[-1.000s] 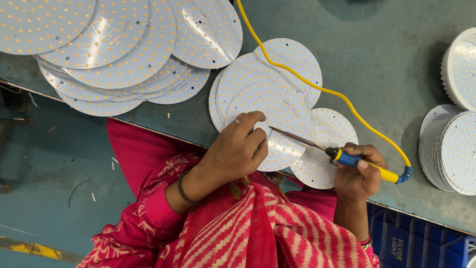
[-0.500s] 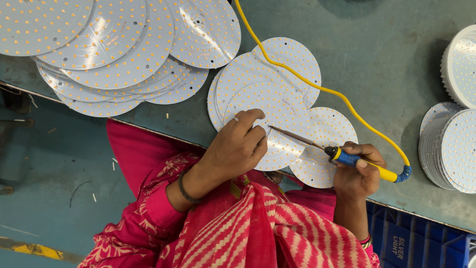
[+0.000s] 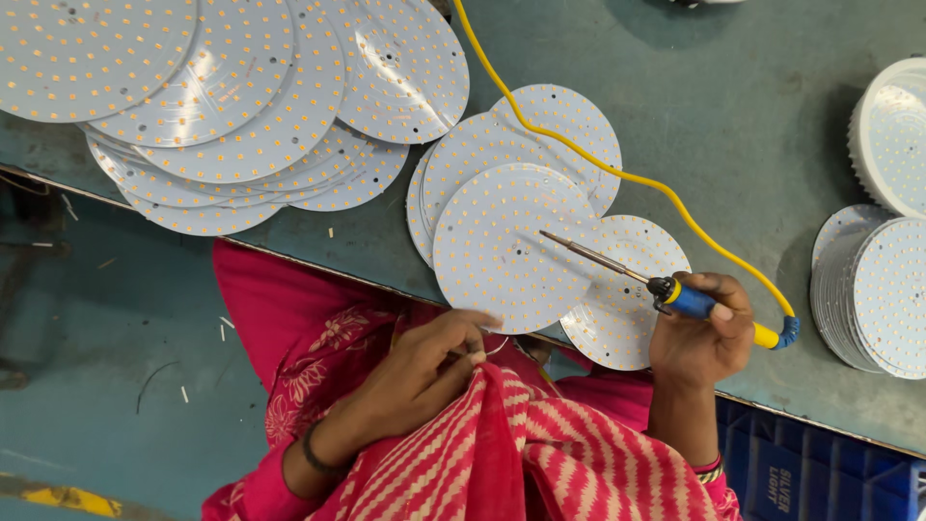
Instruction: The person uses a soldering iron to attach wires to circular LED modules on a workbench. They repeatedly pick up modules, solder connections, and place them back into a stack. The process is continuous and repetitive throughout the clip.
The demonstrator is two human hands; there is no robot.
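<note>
A round white LED board [image 3: 502,260] lies on top of a small pile at the table's near edge, with another board [image 3: 627,318] beside it. My right hand [image 3: 704,342] grips a soldering iron [image 3: 690,301] by its blue and yellow handle. The metal tip rests over the top board's right part. My left hand [image 3: 415,376] is off the table, down at my red striped clothing. Its fingertips are pinched together on what looks like a thin pale wire [image 3: 497,344].
A large overlapping heap of round LED boards [image 3: 241,96] covers the table's far left. The iron's yellow cable [image 3: 579,154] runs across the green table [image 3: 733,116]. White round housings [image 3: 892,135] and a stack of boards [image 3: 878,289] sit at right. A blue crate [image 3: 810,473] stands below.
My left hand has lifted off the top board and drawn back to my lap, fingers pinched. The board is now fully uncovered. The soldering iron has stayed over it.
</note>
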